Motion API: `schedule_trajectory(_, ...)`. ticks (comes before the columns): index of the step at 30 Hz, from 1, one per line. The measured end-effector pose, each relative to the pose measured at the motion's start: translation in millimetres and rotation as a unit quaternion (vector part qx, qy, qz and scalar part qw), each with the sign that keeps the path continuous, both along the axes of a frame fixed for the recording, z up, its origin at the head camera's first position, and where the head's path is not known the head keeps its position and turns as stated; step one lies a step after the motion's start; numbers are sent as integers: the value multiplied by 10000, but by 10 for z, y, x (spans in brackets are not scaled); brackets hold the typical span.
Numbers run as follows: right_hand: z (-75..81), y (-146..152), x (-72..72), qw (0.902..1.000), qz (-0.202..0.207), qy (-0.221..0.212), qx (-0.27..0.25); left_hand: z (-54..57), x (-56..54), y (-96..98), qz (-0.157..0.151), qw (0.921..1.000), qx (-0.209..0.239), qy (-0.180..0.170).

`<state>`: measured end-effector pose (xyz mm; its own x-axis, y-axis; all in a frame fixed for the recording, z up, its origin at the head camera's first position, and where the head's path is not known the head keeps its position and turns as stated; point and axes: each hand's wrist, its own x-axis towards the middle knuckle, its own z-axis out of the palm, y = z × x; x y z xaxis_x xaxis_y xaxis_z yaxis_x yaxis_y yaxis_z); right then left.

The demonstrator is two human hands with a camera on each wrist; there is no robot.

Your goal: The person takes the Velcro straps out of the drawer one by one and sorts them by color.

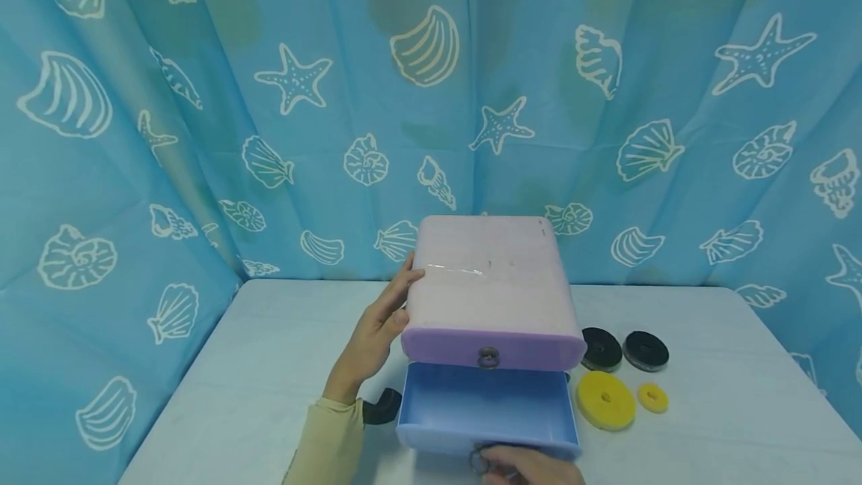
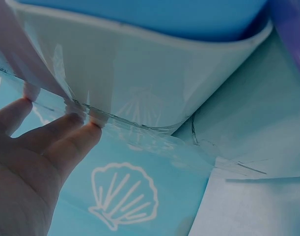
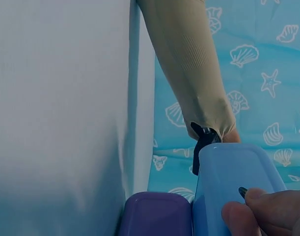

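A small two-drawer box (image 1: 494,275) with a pale pinkish-white shell stands on the table. Its purple upper drawer (image 1: 438,346) is closed, while the blue lower drawer (image 1: 431,436) is pulled out and shows a bare inside. My left hand (image 1: 373,331) rests against the box's left side with extended fingers; in the left wrist view those fingertips (image 2: 93,132) touch the shell along a strip of clear tape. At the drawer front, my right hand (image 1: 532,468) pinches the small dark ring pull (image 1: 479,460) between thumb and finger. The right wrist view shows the pinch against the blue front (image 3: 233,169).
Right of the box lie two black discs (image 1: 646,350), a large yellow ring (image 1: 606,401) and a small yellow ring (image 1: 653,397). A black device (image 1: 382,406) sits at my left wrist. Behind the white table (image 1: 269,365) hangs a blue shell-print curtain (image 1: 323,193).
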<state>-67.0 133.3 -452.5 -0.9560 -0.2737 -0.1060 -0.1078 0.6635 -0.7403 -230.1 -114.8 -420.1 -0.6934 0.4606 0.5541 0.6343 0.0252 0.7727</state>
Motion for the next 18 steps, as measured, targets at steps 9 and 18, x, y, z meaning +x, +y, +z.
schedule_trajectory(9, -49, -13, 22, 9499, 22, 3014, -825, 18, 6, 5, -13, 10000, -3, 12)
schedule_trajectory(18, -41, -2, -112, 9488, 5, 3092, -649, 12, 5, 4, -44, 10000, 26, -2)
